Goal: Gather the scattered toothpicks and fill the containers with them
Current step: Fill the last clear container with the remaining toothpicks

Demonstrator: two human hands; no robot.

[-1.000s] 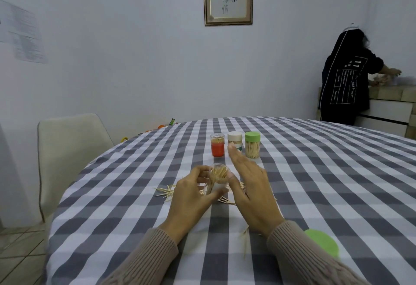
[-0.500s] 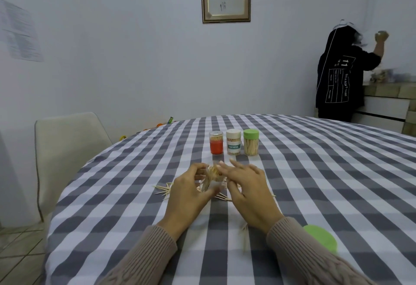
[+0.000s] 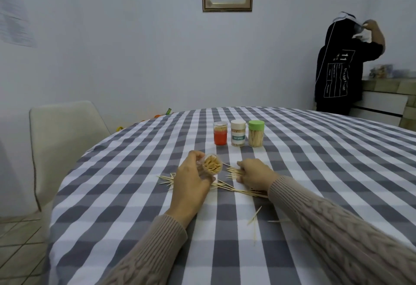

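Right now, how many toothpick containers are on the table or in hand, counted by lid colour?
Clear lid, orange-bottomed container: 1
White lid container: 1
Green lid container: 1
No lid, open container held in the left hand: 1
Total: 4

A checked-cloth table [image 3: 315, 172] bears three capped containers [image 3: 238, 133] and scattered toothpicks [image 3: 236, 189], some possibly hidden.

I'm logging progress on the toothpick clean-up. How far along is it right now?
Looks done: three containers stand in a row, filled with toothpicks; two are capped. In hand: the left hand grips an open clear container, tilted and nearly full, while the right hand reaches onto loose toothpicks on the checked tablecloth. Left: the scattered sticks beside both hands and nearer the sleeves.
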